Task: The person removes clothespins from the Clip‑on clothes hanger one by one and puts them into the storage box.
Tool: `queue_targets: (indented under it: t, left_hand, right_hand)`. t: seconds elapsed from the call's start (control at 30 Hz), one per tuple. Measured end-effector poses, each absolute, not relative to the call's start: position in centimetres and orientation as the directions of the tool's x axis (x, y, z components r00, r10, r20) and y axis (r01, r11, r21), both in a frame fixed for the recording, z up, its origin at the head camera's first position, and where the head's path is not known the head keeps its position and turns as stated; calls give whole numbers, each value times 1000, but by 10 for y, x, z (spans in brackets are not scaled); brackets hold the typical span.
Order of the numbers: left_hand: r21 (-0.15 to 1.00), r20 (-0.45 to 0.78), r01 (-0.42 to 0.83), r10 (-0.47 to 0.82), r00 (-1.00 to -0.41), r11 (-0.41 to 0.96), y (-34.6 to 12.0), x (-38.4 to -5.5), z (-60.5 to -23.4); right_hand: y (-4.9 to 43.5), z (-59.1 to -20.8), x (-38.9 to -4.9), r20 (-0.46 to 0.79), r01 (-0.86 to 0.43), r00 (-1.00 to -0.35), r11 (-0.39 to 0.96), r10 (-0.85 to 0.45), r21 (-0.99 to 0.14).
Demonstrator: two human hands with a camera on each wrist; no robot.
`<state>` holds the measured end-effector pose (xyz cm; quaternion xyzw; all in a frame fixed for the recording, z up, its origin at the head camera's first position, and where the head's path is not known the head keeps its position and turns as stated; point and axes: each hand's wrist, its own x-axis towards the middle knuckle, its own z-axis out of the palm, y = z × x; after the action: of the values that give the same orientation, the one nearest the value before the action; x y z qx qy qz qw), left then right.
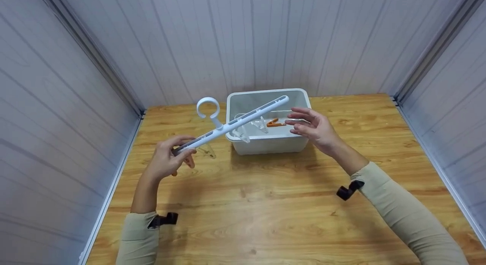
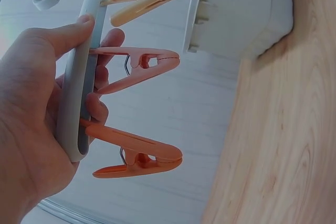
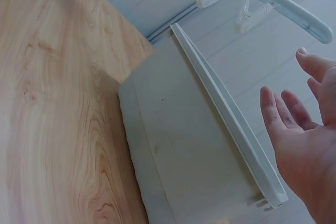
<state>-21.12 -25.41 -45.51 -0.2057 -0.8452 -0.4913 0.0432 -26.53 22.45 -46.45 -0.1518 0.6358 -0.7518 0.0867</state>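
Behind the yellowish wood-grain tabletop [image 1: 258, 204], pale panelled walls [image 1: 265, 41] enclose your workspace, with a pale grey rectangular plastic bin [image 1: 269, 146] near the back. Your left hand [image 1: 167, 156] grips one end of the white plastic bar hanger [image 1: 220, 132], probably so its orange, pink, peach and clear clips [image 2: 168, 61] dangle freely, while its far end reaches over the bin. Your right hand [image 1: 317, 130] waits beside that end, fingers loosely spread and empty, likely for easy reach.

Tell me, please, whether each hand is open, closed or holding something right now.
Left hand: closed, holding the white hanger near one end.
Right hand: open, holding nothing.
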Motion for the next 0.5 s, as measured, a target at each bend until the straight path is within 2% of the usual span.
queue_targets:
  t: [0.5]
  left_hand:
    - [814, 265, 410, 364, -893, 413, -242, -214, -449]
  right_hand:
    - [228, -463, -256, 182, -78, -911, -280, -370, -957]
